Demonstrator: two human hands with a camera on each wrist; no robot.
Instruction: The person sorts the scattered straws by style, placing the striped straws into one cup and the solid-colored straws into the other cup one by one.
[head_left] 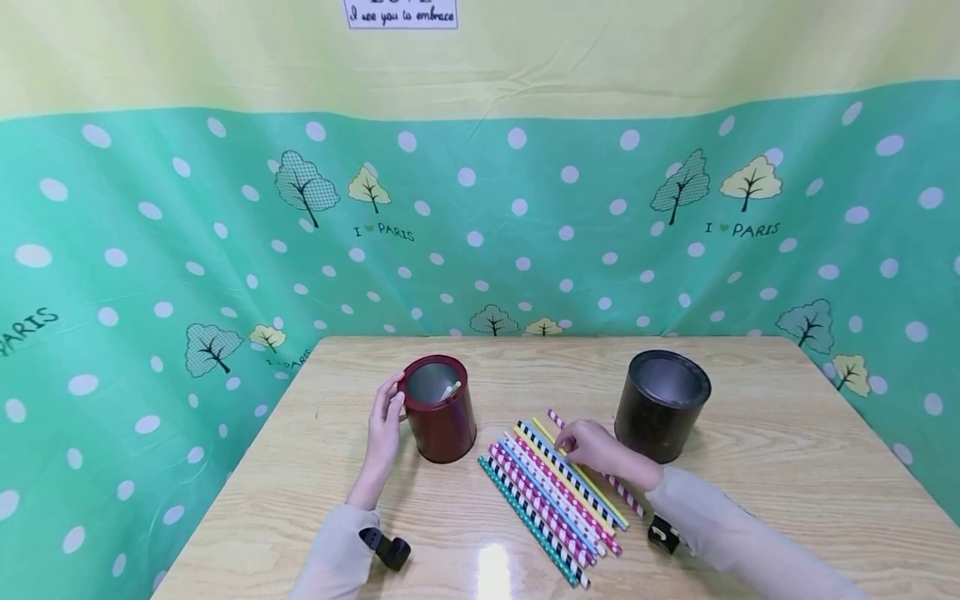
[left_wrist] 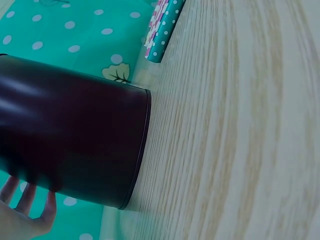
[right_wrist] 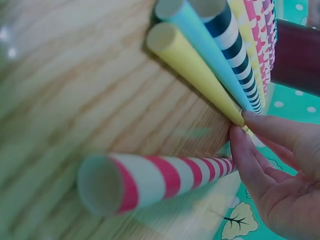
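Observation:
My left hand (head_left: pixel 386 418) rests against the left side of a dark red can (head_left: pixel 444 429), fingertips at its rim and wall. In the left wrist view, fingertips (left_wrist: pixel 51 200) press on the can's side. Inside the can stand one or two pale straws (head_left: pixel 452 389). My right hand (head_left: pixel 597 450) pinches a yellow paper straw (right_wrist: pixel 197 77) between thumb and fingertips. A blue straw (right_wrist: pixel 212 50) lies close beside it. On the other side lies a pink-and-white striped straw (right_wrist: pixel 165 177), apart from the row.
A row of several patterned paper straws (head_left: pixel 540 500) lies slanted across the wooden table (head_left: pixel 757 433). A black can (head_left: pixel 656 425) stands behind the right hand, its mouth upward. A green dotted curtain (head_left: pixel 525 208) hangs behind the table's back edge.

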